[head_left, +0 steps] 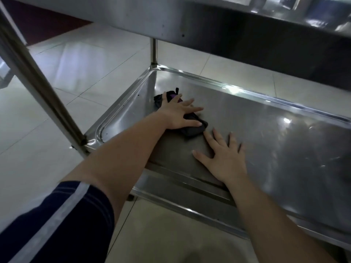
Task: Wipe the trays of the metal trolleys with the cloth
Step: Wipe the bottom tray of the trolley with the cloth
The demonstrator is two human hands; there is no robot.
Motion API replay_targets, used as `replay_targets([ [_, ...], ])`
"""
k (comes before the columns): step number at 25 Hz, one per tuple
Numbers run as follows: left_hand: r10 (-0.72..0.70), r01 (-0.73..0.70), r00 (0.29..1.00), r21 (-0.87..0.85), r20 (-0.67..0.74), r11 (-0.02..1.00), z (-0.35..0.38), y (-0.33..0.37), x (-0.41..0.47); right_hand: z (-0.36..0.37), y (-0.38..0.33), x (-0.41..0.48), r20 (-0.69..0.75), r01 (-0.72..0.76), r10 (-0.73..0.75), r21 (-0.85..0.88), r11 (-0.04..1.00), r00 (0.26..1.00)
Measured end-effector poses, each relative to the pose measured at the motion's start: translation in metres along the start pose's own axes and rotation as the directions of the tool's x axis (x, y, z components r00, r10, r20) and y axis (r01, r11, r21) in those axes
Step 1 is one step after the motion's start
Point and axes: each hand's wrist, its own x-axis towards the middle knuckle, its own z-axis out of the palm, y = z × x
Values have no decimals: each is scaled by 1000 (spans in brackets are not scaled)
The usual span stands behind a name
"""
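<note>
Left hand (180, 114): fingers apart, pressing cloth (193, 129) onto lower tray (284, 133). Right hand (222, 158): fingers apart, flat. Risk: ungripped cloth may bunch, missing corner.

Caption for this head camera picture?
Left hand presses dark cloth on the lower trolley tray; right hand rests flat nearby.

— Is it bright there?
— No, rather dim, with a cold bluish tone. Most of the light lies on the pale glossy floor tiles (79, 59), which look washed out at the far left.
— Any glare?
— Yes, small white spots on the shiny steel lower tray (275, 133), near its far rim. The steel upper shelf (209, 18) throws a dark shade below itself.
— And the sharpness?
— Soft everywhere. The dark blue sleeve with a white stripe (53, 228) is blurred, and the grey metal post (38, 82) leans from lens distortion.
</note>
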Motion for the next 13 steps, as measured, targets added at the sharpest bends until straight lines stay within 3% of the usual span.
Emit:
replay_targets([
  [2,-41,41,999,11,-6,999,-7,-16,16,1,2,0,-20,11,-10,25,1000,1000],
  [7,-313,309,947,-63,-69,949,-10,-65,20,4,2,3,-33,12,-10,38,999,999],
  [13,-492,492,870,-150,36,858,0,-47,-70,-4,-2,1,23,4,-5,30,1000,1000],
])
